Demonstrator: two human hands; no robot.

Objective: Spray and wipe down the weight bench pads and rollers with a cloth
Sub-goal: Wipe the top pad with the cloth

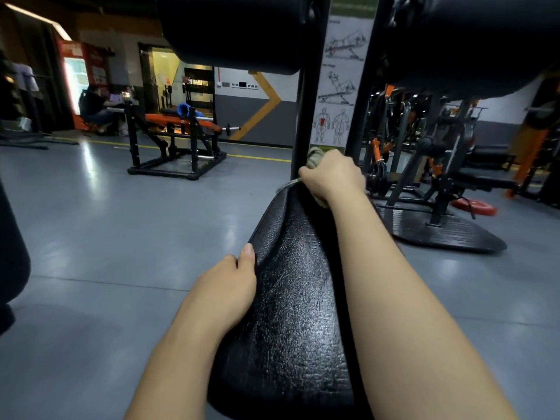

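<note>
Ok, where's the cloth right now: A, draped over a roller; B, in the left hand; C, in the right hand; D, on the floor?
C: the right hand grips the cloth at the far end of the bench pad, while the left hand holds only the pad's left edge.

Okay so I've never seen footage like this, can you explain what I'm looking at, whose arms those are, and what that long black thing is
This is one picture from a camera worn on a person's head, looking forward and down, so both bare arms are the wearer's own. The black textured thing is a weight bench pad in a gym. The left hand holds the pad's left edge. The right hand grips a beige cloth at the pad's far end. Padded black rollers sit above.
</note>
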